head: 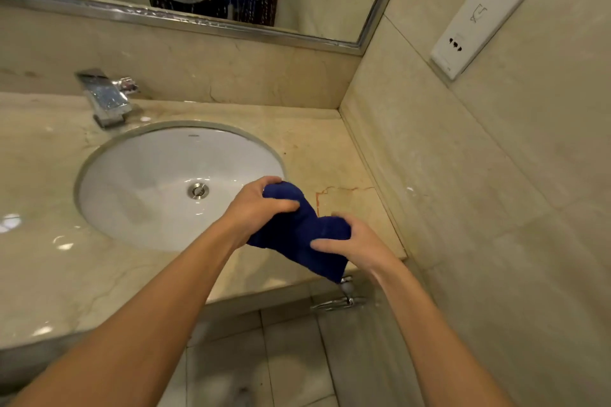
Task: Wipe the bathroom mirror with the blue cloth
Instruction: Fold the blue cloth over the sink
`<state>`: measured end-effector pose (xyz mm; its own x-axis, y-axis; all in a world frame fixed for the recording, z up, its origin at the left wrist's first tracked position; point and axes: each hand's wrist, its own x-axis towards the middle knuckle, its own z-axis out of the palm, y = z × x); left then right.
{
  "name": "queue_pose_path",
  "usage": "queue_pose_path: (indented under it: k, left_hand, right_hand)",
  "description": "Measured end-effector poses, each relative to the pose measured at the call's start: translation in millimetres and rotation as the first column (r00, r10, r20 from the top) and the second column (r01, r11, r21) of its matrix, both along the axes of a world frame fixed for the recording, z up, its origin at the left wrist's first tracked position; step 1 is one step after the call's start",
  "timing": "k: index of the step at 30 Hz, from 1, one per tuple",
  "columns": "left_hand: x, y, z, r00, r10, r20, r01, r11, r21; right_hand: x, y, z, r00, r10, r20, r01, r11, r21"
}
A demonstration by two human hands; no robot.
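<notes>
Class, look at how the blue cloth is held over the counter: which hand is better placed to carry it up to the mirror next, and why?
Probably the left hand: it grips the blue cloth's upper end, nearer the mirror. The right hand holds the lower end.

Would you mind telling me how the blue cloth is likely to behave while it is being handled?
The blue cloth looks floppy: it sags and folds between the left hand and right hand, one corner hanging. Probably light, since fingers alone bunch it. Its towelling surface should grip rather than slip.
</notes>
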<state>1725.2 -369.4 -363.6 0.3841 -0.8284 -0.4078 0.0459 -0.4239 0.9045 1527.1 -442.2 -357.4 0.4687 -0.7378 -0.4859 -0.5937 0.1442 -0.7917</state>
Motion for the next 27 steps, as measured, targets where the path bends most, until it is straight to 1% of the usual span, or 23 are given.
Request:
queue_pose_path:
  k: [2,3,5,7,9,11,13,14,17,20,22,23,25,27]
  left_hand:
    - [-5,9,-3,0.994,-0.100,0.045,0.097,0.993,0.063]
    - [-6,11,-6,0.991,-0.122,0.057,0.118,0.991,0.070]
    - [-9,11,-11,0.986,-0.118,0.120,0.113,0.992,0.051]
    - [-15,6,-17,0.976,-0.081,0.200,0.078,0.997,0.026]
    - [-24,-6,-24,0.966,-0.047,0.255,0.050,0.999,-0.005]
    - [-32,-18,-32,0.957,-0.028,0.289,0.029,1.000,0.002]
    - [-38,-31,-41,0.961,-0.026,0.275,0.019,0.999,0.029]
    - [-41,-38,-47,0.966,-0.026,0.257,0.018,0.999,0.032]
    - [-51,-61,-58,0.972,0.002,0.236,-0.007,1.000,0.023]
    - [-58,-83,-73,0.989,0.012,0.147,-0.026,0.995,0.097]
    - [-59,-92,-84,0.990,-0.026,0.141,0.000,0.983,0.183]
    - [-57,-93,-90,0.991,-0.031,0.130,0.001,0.975,0.220]
    - [-57,-91,-99,0.998,0.003,0.067,-0.020,0.968,0.248]
    - [-60,-90,-104,0.997,0.018,0.074,-0.036,0.970,0.242]
  right_hand:
    - [-7,2,-3,0.996,0.003,-0.090,-0.011,0.997,-0.083]
    - [-10,1,-5,0.996,-0.020,-0.087,0.010,0.993,-0.121]
    - [-16,0,-12,0.998,-0.062,-0.018,0.058,0.987,-0.151]
    - [-19,-4,-18,0.994,-0.101,0.051,0.107,0.986,-0.128]
    - [-24,-13,-24,0.980,-0.159,0.121,0.165,0.986,-0.037]
    - [-27,-24,-28,0.962,-0.213,0.171,0.210,0.977,0.033]
    - [-26,-33,-39,0.939,-0.277,0.204,0.282,0.959,0.007]
    - [-25,-37,-46,0.925,-0.321,0.203,0.335,0.941,-0.043]
    - [-19,-56,-71,0.887,-0.441,0.139,0.460,0.870,-0.175]
    - [-16,-72,-97,0.865,-0.500,0.031,0.497,0.847,-0.190]
    - [-16,-73,-114,0.849,-0.527,-0.045,0.512,0.841,-0.176]
    - [-15,-71,-122,0.848,-0.520,-0.101,0.493,0.845,-0.205]
    - [-13,-71,-132,0.856,-0.479,-0.194,0.406,0.855,-0.322]
    - [-12,-74,-137,0.846,-0.472,-0.248,0.357,0.847,-0.395]
